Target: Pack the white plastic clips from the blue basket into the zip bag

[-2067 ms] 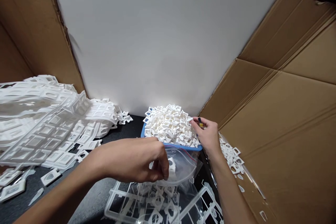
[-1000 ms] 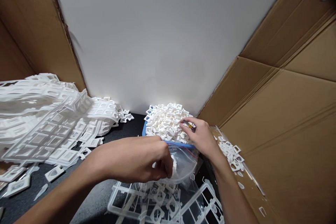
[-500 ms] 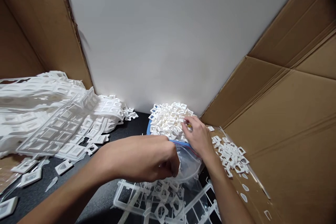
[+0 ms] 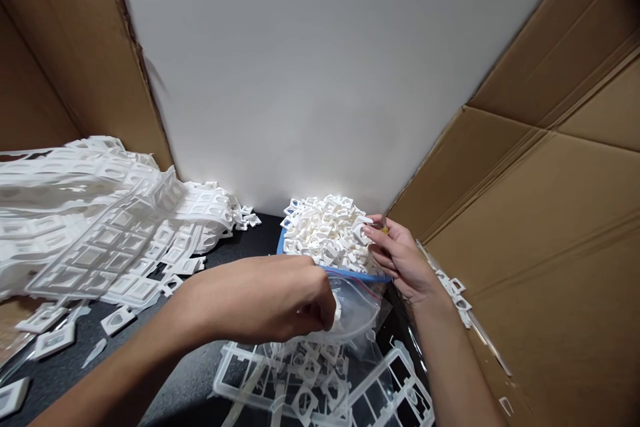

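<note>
My left hand (image 4: 280, 300) is closed, knuckles up, over the mouth of a clear zip bag (image 4: 357, 310). A white bit shows at its fingertips, but what they grip is mostly hidden. My right hand (image 4: 407, 257) pinches a small white plastic frame piece (image 4: 361, 230) between thumb and fingers, at the right side of the heap. A thin metal tool with a yellowish part (image 4: 385, 228) also sits in that hand. The heap of white frame pieces (image 4: 325, 233) fills a blue-rimmed container (image 4: 281, 240) right behind the bag.
Moulded sheets of white frames (image 4: 100, 240) are piled at the left, with loose pieces (image 4: 117, 320) before them. Below the bag lie translucent empty sprue frames (image 4: 390, 393). Several pieces (image 4: 460, 300) rest on cardboard at the right. Cardboard walls (image 4: 545, 213) and a white panel (image 4: 310, 80) enclose the space.
My right hand has moved right from the heap and turned over, now showing a white frame piece in its fingers. My left hand stays over the bag, shifted only slightly.
</note>
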Available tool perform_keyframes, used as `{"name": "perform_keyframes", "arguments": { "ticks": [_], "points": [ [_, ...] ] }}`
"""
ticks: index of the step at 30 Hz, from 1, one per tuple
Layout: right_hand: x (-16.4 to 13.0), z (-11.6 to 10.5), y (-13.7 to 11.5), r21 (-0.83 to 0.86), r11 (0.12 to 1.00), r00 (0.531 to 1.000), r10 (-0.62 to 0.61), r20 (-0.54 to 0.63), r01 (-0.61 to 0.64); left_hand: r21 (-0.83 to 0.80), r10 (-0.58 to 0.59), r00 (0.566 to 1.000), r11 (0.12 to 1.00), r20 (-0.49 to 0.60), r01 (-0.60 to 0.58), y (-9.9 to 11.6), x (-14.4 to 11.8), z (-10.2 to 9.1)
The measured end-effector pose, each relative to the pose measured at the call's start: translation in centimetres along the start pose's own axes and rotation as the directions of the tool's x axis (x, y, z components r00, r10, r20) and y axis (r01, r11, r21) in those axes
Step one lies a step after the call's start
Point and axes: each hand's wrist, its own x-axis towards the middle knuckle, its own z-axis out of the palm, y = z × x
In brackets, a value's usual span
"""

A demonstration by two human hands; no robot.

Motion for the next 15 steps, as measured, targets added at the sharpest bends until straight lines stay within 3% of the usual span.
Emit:
{"name": "perform_keyframes", "arguments": {
  "ticks": [6,11,15],
  "points": [
    [-1.0,0.5,-1.3,0.221,0.975,0.997,-0.045,0.066,0.029,0.078,-0.018,1.000,0.997,-0.013,0.019,0.8,-0.3,-0.3],
    [-1.2,0.3,-0.8,0.240,0.964,0.992,-0.124,0.008,0.118,0.060,-0.005,0.999,0.998,-0.041,0.007,0.9,-0.5,-0.3],
    [-1.3,0.5,-0.3,0.244,0.965,0.994,-0.104,0.023,0.096,0.037,-0.017,1.000,0.999,-0.022,0.018,0.9,-0.5,-0.5]
  ]
}}
